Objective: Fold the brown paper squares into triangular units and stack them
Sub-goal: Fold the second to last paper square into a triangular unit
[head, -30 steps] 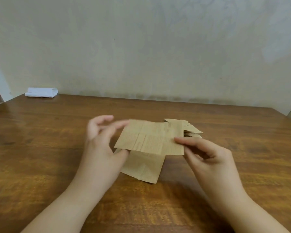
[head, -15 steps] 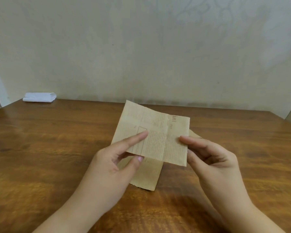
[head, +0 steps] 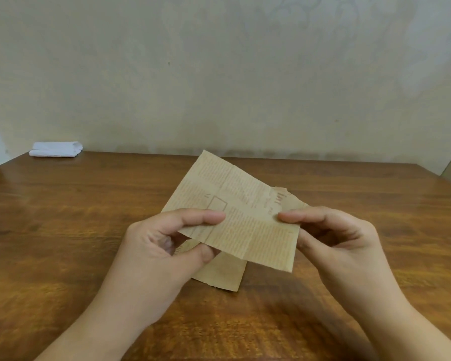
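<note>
Both hands pinching one printed brown paper square [head: 241, 212] above the worktop [head: 63, 230].
Left hand [head: 164, 246] is gripping its 9 o'clock edge, right hand [head: 333, 238] its 3 o'clock edge; more brown paper [head: 223, 273] is lying beneath.

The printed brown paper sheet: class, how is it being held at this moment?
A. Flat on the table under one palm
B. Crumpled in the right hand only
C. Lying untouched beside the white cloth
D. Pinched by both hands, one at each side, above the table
D: the left hand and the right hand each pinch a side of the printed brown paper sheet, raised above the table.
</note>
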Motion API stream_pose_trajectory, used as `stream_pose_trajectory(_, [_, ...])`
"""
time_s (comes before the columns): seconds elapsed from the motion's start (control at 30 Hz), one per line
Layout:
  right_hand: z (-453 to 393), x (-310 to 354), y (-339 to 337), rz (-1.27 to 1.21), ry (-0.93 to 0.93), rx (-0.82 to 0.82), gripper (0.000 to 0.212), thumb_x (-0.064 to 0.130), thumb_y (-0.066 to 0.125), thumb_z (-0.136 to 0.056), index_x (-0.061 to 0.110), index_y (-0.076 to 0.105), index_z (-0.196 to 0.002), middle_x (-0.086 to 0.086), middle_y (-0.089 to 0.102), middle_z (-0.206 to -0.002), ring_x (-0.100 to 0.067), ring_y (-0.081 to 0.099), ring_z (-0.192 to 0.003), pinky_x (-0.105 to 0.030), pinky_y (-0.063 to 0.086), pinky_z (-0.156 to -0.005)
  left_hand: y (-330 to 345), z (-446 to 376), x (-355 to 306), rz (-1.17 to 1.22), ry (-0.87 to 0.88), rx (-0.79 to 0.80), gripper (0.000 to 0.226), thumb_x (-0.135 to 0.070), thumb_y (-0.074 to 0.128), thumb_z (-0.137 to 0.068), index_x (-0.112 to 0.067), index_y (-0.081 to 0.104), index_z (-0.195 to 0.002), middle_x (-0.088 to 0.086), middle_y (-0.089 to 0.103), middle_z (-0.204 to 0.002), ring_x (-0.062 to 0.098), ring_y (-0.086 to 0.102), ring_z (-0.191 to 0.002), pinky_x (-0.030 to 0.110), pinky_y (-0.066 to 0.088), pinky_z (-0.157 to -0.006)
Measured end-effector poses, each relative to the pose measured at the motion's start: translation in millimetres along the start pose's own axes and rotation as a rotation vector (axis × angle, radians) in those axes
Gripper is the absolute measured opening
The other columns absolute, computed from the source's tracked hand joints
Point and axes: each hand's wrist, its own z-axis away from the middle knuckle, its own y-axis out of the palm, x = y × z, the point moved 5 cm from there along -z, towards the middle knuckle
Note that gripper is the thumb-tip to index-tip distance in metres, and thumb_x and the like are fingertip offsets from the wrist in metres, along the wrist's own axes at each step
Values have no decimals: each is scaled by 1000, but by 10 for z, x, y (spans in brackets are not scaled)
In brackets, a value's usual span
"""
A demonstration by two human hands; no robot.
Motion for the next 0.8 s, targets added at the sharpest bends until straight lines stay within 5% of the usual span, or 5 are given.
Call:
stream_pose_trajectory(0.1, [-3, 14, -5, -7, 0, 11, 14, 23, 71, -62, 25, 78, -75, 6, 76, -84, -9, 72, -83, -16, 55, -68, -1, -14, -17, 78, 20, 10, 21, -21, 90, -52, -31, 78, -67, -6, 75, -78, 3, 70, -78, 10, 52, -66])
stream_pose_trajectory(0.23, [-4, 16, -11, 39, 22, -28, 13, 30, 70, -62, 22, 76, -71, 3, 74, -73, -6, 66, -69, -13, 51, -63, -15, -9, 53, 108, -3, -18, 39, -57, 85, -44, -30, 78, -71, -3, 75, -75, 5, 70, -75, 12, 52, -68])
stream_pose_trajectory(0.53, [-10, -225, 118, -267, 229, -101, 47, 56, 87, -43, 16, 71, -62, -11, 71, -80, -18, 68, -77, -26, 57, -76, 101, 47, 246, 431, -306, -149, 33, -28, 94, -41, -14, 70, -59, 16, 70, -78, 21, 71, -72, 23, 56, -67])
stream_pose_trajectory(0.67, [4, -242, 149, -359, 276, -146, 44, 49, 89, -40, 15, 69, -58, -10, 70, -77, -16, 68, -73, -20, 55, -68, 132, 64, 221, 395, -335, -196, 26, -6, 89, -52, -16, 64, -52, 10, 66, -67, 17, 69, -66, 26, 59, -69])
stream_pose_trajectory(0.8, [17, -224, 115, -322, 305, -228, 25, 35, 83, -49, 17, 65, -52, -12, 66, -69, -15, 64, -66, -22, 55, -66, 127, 80, 229, 323, -313, -171, 24, -18, 87, -47, -20, 63, -51, 5, 63, -61, 17, 66, -68, 41, 54, -87])
